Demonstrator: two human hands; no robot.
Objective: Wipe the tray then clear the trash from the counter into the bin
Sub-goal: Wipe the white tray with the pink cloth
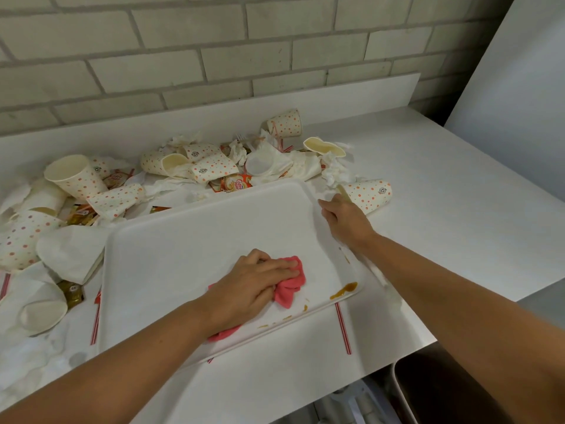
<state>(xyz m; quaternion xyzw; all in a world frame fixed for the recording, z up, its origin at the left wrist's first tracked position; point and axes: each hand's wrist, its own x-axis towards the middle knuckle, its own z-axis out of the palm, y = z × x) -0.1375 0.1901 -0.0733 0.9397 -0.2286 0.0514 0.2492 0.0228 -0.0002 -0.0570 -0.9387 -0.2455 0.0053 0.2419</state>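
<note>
On table (458,209), pressing cloth (293,280) under flat left hand (253,286) toward sauce smear (344,289), gripping tray (198,240) rim with right hand (345,223), probably steadying it.

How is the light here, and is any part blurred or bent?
Head view: soft, even light, a faint shadow beside the left hand on the pink cloth; white plastic tray and brown sauce smear sharp; white counter smeared lower left; grey brick wall lines bow.

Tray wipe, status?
Left hand presses cloth on tray. Right hand grips tray's right rim. Brown smear unwiped at near right corner. Cups and napkins piled behind, not blocking.
</note>
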